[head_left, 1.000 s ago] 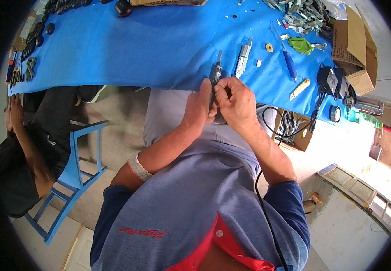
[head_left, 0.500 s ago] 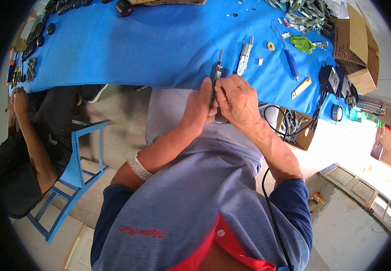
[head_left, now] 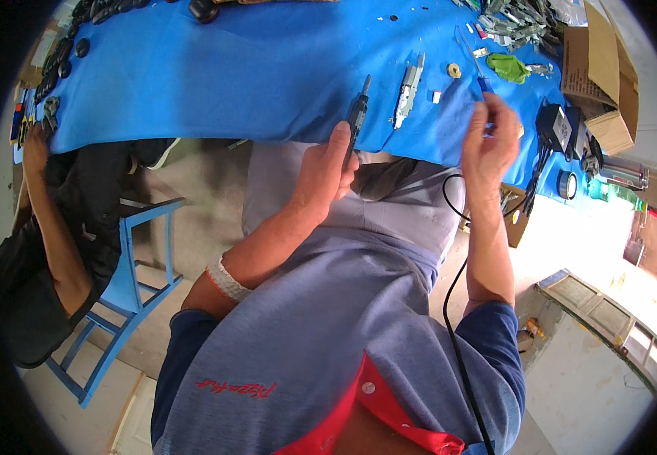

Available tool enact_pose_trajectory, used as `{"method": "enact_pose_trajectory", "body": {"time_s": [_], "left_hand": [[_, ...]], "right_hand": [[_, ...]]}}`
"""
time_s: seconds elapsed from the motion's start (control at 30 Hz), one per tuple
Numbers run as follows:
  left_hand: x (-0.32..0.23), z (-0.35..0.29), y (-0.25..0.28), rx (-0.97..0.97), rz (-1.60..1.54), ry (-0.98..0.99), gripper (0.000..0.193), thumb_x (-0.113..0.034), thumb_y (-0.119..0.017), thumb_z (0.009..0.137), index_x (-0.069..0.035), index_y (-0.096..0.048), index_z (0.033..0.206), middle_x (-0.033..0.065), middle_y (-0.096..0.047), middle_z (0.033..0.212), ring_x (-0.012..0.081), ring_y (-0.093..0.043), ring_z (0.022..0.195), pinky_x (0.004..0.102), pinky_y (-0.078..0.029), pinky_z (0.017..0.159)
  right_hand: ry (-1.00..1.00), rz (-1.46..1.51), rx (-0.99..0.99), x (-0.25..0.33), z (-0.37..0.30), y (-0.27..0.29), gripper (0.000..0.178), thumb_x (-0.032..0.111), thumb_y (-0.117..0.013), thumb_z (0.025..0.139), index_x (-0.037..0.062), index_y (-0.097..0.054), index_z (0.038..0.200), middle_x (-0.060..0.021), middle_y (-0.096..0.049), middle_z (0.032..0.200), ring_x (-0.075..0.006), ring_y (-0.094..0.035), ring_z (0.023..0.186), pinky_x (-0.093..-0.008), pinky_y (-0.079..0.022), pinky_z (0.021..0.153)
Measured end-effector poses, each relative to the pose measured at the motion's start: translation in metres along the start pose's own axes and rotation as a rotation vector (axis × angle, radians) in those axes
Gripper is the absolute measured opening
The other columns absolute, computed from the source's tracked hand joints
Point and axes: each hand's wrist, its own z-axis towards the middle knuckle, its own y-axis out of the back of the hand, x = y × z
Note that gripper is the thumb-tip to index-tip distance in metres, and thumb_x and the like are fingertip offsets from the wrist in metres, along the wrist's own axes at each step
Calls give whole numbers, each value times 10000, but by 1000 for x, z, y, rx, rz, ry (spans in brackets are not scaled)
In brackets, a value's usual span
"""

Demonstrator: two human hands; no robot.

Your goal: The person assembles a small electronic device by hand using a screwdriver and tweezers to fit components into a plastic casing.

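Observation:
My left hand (head_left: 330, 163) is wrapped around a slim black handheld device (head_left: 356, 117), thumb along its side. A thin metal shaft points up from its far end. My right hand (head_left: 493, 140) is over the table's right part, thumb and fingers curved and apart at the blue handle of a screwdriver (head_left: 485, 85). Part of that handle is hidden under the fingers. Between my hands lies a grey-white, elongated mechanism part (head_left: 409, 91) on the blue cloth. Beside it are a small white-and-red piece (head_left: 436, 97) and a yellowish ring (head_left: 454, 70).
A blue cloth (head_left: 268, 76) covers the table. Far right are a heap of metal parts (head_left: 522, 26), a green rag (head_left: 507, 67), an open cardboard box (head_left: 597, 68) and a black power adapter (head_left: 554, 127). Another person's arm (head_left: 59, 220) and a blue chair (head_left: 133, 258) are at left.
My right hand has left the device and moved right to the screwdriver, which lies in place. My left hand keeps the device, slightly further left.

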Motion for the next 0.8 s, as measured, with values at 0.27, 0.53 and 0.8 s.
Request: {"method": "enact_pose_trajectory", "body": {"time_s": [0.27,0.53,0.8], "left_hand": [[1,1,-6,14,48,-11,541,-580,-537,872,-87,-490,656,-14,-421,530,54,-351,420,210,-256,369],[1,-1,-9,-36,9,-45,558,-590,-591,833,-87,-477,620,-48,-366,497,46,-298,391,215,-213,363],[1,0,1,-38,70,-43,574,-617,-519,861,-80,-500,658,-25,-405,521,52,-342,419,206,-250,369]], "right_hand": [[27,-478,77,-66,8,7,368,276,-588,889,-10,-591,1120,-194,-616,1049,-351,-561,950,-413,-435,835],[-136,-224,92,-72,9,9,255,228,-568,913,-1,-586,1023,-183,-636,918,-308,-604,801,-367,-460,699],[-548,630,203,-17,-29,70,306,284,-634,883,0,-645,996,-16,-554,700,-60,-463,580,-190,-334,508]]}}
